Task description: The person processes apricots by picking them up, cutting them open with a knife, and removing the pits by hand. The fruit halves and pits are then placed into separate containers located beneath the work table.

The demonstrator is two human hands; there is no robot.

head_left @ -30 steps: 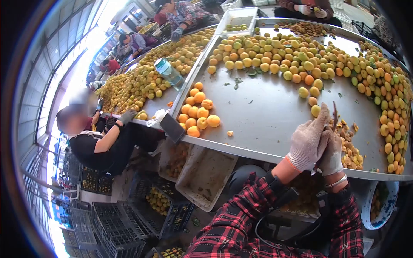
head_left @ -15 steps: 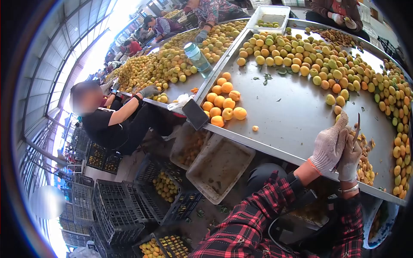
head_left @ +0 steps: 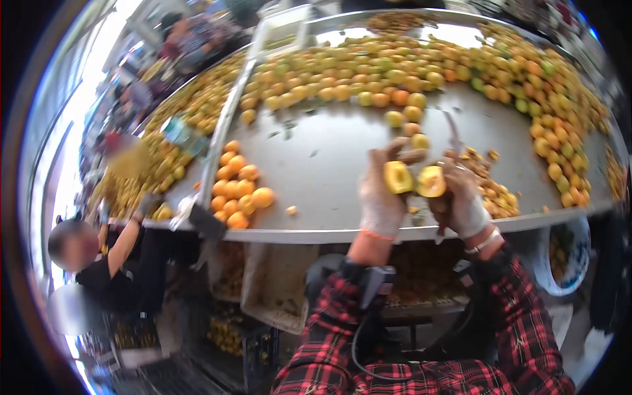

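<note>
Over the metal table's near edge, my left hand (head_left: pixel 383 201), in a light knit glove, grips an apricot half (head_left: pixel 398 178) with its yellow cut face showing. Close beside it, my gloved right hand (head_left: pixel 466 201) is closed on another apricot half (head_left: pixel 432 182). A thin curved knife (head_left: pixel 453 128) sticks up from the same hand, its handle mostly hidden. The two halves are apart. Right of my right hand lies a heap of cut apricot pieces and pits (head_left: pixel 497 197). A short line of whole apricots (head_left: pixel 412 129) lies just beyond my hands.
Whole apricots (head_left: pixel 336 76) are banked along the back and right of the table (head_left: pixel 329 164). Larger orange apricots (head_left: pixel 237 187) cluster at left, near a dark phone-like slab (head_left: pixel 207 222). A bottle (head_left: pixel 184 136), a co-worker (head_left: pixel 125 263), a crate (head_left: pixel 276 283) and a basin (head_left: pixel 569 257) are around.
My hands, together half a second ago, are now apart, each showing an apricot half. The view has swung right, so the table sits more level and farther left.
</note>
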